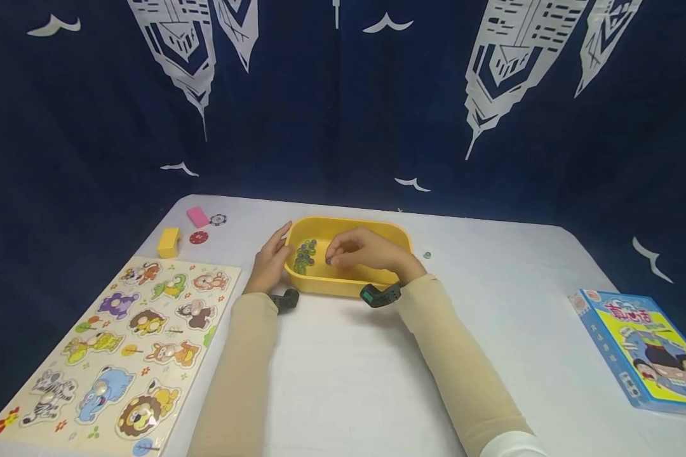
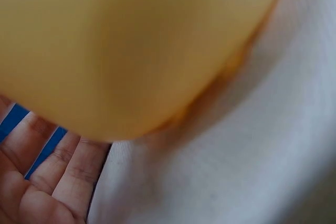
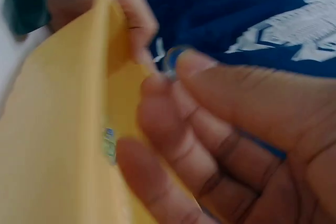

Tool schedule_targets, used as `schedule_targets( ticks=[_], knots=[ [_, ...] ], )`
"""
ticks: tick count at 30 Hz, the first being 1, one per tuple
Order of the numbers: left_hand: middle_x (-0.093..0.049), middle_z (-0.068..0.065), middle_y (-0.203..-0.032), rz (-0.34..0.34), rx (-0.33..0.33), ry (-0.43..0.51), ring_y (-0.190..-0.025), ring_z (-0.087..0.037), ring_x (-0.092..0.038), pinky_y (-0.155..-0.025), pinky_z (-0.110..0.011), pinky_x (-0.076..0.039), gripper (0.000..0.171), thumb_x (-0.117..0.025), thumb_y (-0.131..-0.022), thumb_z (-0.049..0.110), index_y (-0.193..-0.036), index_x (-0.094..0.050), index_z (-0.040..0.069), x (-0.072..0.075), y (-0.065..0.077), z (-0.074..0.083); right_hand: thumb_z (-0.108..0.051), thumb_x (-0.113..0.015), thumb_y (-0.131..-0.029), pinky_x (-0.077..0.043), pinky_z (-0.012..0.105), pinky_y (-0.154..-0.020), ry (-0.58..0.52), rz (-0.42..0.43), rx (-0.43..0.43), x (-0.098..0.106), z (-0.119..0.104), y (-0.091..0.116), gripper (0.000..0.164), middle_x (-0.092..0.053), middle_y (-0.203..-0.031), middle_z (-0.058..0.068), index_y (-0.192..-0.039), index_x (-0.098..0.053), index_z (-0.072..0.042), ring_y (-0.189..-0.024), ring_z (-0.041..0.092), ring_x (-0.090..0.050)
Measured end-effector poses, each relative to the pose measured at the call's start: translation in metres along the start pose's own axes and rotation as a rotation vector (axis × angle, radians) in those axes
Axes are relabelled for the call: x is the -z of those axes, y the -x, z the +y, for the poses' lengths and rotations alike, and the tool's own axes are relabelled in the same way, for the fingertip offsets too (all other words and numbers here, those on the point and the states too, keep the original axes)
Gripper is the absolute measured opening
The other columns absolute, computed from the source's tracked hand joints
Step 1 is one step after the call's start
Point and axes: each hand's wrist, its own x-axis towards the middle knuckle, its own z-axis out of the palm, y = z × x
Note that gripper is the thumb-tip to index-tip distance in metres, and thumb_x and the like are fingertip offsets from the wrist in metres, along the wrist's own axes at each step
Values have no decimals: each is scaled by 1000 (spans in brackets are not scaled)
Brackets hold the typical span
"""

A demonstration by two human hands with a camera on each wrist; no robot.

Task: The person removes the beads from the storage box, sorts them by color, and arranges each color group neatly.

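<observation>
A shallow yellow tray [image 1: 320, 285] stands on the table with several glass marbles [image 1: 305, 257] gathered at its left end. My left hand [image 1: 269, 265] holds that end, thumb at the rim and fingers along the outside wall. In the left wrist view the tray wall [image 2: 152, 40] fills much of the picture, and the fingers [image 2: 79, 177] lie beside it. Over the inside of the tray, my right hand [image 1: 366, 251] pinches one glass marble [image 3: 172, 60] between thumb and fingertips. That marble looks clear with blue in it.
A loose marble [image 1: 427, 255] lies right of the tray. At left are an animal puzzle board [image 1: 174, 317], a yellow block [image 1: 169, 243], a pink block [image 1: 197, 217], a red chip [image 1: 199, 237] and a black-and-white chip [image 1: 218, 219]. A colourful box [image 1: 646, 349] lies at far right.
</observation>
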Motion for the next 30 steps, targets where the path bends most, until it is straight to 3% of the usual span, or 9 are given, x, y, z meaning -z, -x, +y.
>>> schedule_targets(
  ticks=[5, 11, 15, 20, 25, 30],
  knots=[
    [-49, -12, -149, -13, 4, 3, -138, -31, -46, -117, -49, -30, 61, -44, -96, 27, -156, -32, 33, -2, 1, 1, -10, -68, -93, -57, 43, -88, -146, 117, 45, 24, 7, 34, 16, -67, -111, 26, -106, -68, -2, -97, 41, -65],
    [-49, -13, -150, -13, 3, -5, -138, -31, -46, -117, -49, -30, 61, -43, -97, 27, -157, -31, 33, 0, 1, 2, -5, -66, -94, -59, 34, -83, -274, 355, 70, 57, 29, 73, 9, -70, -105, 20, -103, -66, -4, -84, 23, -69],
    [-48, -13, -150, -11, -2, -18, -138, -32, -45, -116, -50, -31, 62, -43, -97, 26, -157, -30, 31, 1, 1, 2, -6, -65, -94, -59, 29, -79, -279, 479, -25, 74, 52, 94, 10, -69, -103, 14, -104, -65, -4, -82, 19, -67],
    [-47, -13, -151, -15, 11, -24, -139, -32, -44, -117, -52, -29, 63, -43, -97, 27, -158, -29, 30, 2, 0, 0, -10, -63, -94, -58, 27, -80, -201, 504, -192, 83, 84, 113, 23, -67, -112, 18, -113, -62, 3, -85, 18, -63],
    [-48, -13, -151, -14, 18, -7, -139, -33, -44, -118, -52, -27, 63, -44, -96, 26, -158, -30, 29, 1, -1, -1, -10, -63, -93, -53, 25, -66, -147, 481, -294, 83, 110, 124, 30, -66, -93, 14, -116, -62, 8, -71, 16, -56],
    [-47, -12, -151, -16, 25, -1, -140, -32, -43, -118, -50, -26, 62, -44, -96, 26, -157, -31, 32, -1, 0, 1, -13, -71, -89, -49, 22, -57, -97, 483, -372, 81, 127, 127, 28, -65, -81, 4, -110, -67, 5, -61, 12, -50]
  ],
)
